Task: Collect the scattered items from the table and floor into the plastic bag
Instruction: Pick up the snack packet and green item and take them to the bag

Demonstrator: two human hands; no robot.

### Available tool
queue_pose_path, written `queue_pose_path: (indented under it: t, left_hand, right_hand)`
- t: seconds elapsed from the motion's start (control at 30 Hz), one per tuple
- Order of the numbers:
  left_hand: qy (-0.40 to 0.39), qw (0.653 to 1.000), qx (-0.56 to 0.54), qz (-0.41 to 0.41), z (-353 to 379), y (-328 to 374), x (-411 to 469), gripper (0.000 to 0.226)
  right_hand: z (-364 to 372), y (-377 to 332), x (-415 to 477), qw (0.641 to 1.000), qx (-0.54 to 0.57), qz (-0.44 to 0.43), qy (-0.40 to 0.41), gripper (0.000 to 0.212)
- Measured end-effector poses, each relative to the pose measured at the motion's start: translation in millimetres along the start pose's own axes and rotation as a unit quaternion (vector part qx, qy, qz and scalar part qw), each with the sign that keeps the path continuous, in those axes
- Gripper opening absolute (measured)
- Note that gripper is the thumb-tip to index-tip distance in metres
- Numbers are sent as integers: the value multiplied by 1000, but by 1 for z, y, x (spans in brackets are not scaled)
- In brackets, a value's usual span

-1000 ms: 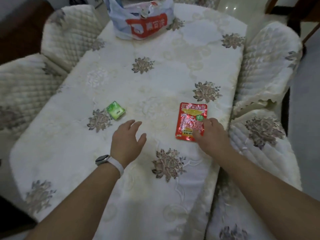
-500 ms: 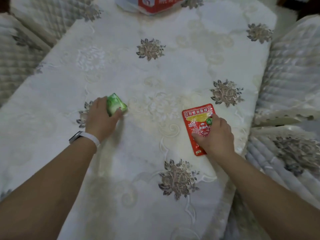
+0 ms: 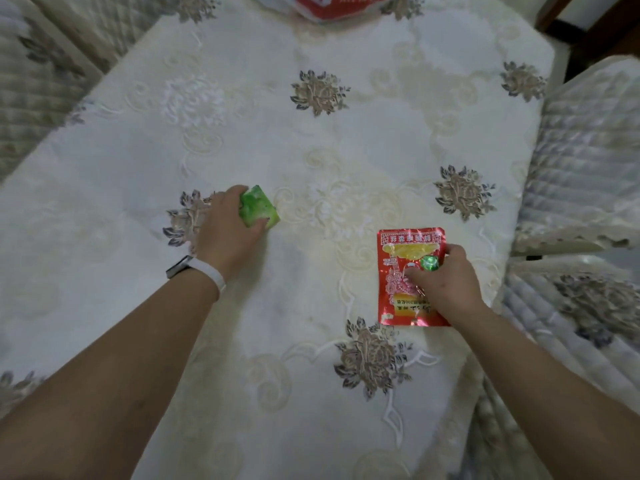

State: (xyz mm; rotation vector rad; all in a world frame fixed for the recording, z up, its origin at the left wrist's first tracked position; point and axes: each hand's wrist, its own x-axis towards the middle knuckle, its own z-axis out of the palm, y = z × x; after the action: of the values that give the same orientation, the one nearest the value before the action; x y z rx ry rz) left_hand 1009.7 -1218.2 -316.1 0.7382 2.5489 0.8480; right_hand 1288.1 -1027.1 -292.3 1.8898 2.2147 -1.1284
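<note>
Both hands have closed in since a second ago: the left hand (image 3: pixel 225 233), then over bare cloth, now curls round the green packet (image 3: pixel 259 206), and the right hand (image 3: pixel 446 282) pinches the red packet (image 3: pixel 401 251), thumb on its face. Neither looks lifted off the table (image 3: pixel 311 133), so lifting likely comes next. Count: one green packet, one red packet, one plastic bag (image 3: pixel 332 5) at the far end, well apart

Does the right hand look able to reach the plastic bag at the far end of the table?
Probably yes, with a forward stretch: only bare tablecloth lies between the right hand, which pinches the red packet, and the plastic bag. The bag is mostly cut off at the picture's top edge.
</note>
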Motion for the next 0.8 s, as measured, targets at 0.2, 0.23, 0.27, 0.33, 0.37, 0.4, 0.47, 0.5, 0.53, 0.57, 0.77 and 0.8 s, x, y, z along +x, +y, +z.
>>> queue_pose_path:
  t: [0.2, 0.23, 0.27, 0.33, 0.37, 0.4, 0.47, 0.5, 0.53, 0.57, 0.77, 0.8]
  left_hand:
    - [-10, 997, -65, 35, 3, 1, -34, 24]
    - [-14, 997, -72, 38, 2, 4, -43, 20]
    - [-17, 996, -74, 40, 1, 7, -53, 19]
    - [-19, 996, -80, 46, -3, 17, -73, 20]
    - [-17, 995, -86, 48, -6, 22, -84, 20]
    - [-14, 994, -94, 49, -10, 28, -95, 18]
    - [-4, 993, -109, 44, -20, 37, -118, 16]
    - [3, 993, -112, 42, -25, 41, -130, 15]
    - [12, 993, -112, 39, -29, 46, -142, 15]
    - [21, 993, -111, 36, -34, 50, -155, 14]
    - [81, 991, -106, 17, -59, 69, -230, 15]
    - [95, 990, -104, 14, -64, 72, -240, 16]
  right_hand:
    - [2, 1, -30, 999, 52, -8, -16, 37]
    - [1, 0, -37, 998, 49, -18, -18, 35]
    - [0, -1, -43, 998, 43, -33, -18, 34]
    - [-3, -3, -56, 997, 30, -68, -26, 31]
    - [-4, -5, -63, 995, 28, -86, -34, 30]
    - [-7, -7, -70, 994, 28, -102, -42, 29]
    - [-12, -12, -85, 989, 34, -133, -59, 28]
    - [-15, -14, -92, 986, 38, -151, -66, 27]
    - [-19, -16, -99, 982, 41, -169, -72, 27]
    - [-24, -18, -106, 979, 46, -185, -78, 28]
    - [-53, -25, -148, 955, 72, -268, -104, 22]
    - [-55, -26, -155, 950, 74, -283, -108, 21]
